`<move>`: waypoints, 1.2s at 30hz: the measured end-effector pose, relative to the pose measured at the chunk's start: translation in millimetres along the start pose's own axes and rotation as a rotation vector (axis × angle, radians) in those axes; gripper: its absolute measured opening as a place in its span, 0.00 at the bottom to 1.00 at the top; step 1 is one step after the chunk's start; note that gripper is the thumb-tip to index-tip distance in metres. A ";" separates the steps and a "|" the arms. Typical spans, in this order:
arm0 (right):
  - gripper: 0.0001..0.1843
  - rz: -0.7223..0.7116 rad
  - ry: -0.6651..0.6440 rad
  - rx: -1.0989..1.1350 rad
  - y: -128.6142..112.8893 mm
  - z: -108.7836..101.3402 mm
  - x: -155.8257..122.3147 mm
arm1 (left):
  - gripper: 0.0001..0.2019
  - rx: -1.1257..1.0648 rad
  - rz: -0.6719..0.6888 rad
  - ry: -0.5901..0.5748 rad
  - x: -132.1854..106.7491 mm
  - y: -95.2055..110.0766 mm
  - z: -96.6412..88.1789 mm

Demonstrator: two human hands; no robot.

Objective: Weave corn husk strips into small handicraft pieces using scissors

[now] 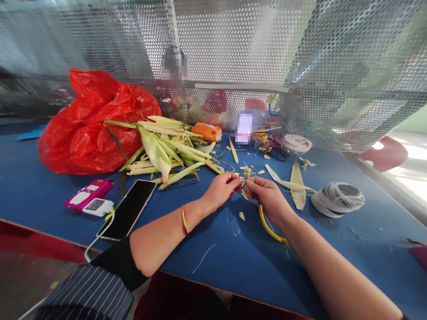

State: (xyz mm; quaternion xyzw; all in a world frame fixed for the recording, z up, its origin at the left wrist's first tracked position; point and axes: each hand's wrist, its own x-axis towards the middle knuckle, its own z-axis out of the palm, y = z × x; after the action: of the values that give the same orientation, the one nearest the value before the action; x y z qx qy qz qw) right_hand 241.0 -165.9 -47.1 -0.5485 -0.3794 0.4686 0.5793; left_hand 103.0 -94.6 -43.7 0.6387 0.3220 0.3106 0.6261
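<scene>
While your left hand (219, 192) presses its fingertips together, on what I cannot tell, your right hand (268, 196) pinches the bundle (247, 173), which sits between both, nearer the right, long axis running away from you; husks (154, 154) lie beyond, leftward.

We take this for a craft workshop: the blue worktable (240, 258) bears a heap of corn husks (155, 153), a white spool (296, 144) and scattered scraps (242, 216), while a perforated metal screen (230, 44) rises behind it, another person (175, 66) showing through its holes.
</scene>
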 end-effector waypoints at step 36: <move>0.18 0.059 -0.037 -0.193 1.8 4.4 -3.5 | 0.04 -0.133 -0.177 0.185 2.5 5.2 2.3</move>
State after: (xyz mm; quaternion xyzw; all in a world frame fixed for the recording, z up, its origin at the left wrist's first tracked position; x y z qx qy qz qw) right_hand 235.7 -168.1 -48.1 -0.6040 -0.4170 0.4569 0.5026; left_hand 106.5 -94.0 -38.6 0.5333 0.4121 0.3326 0.6596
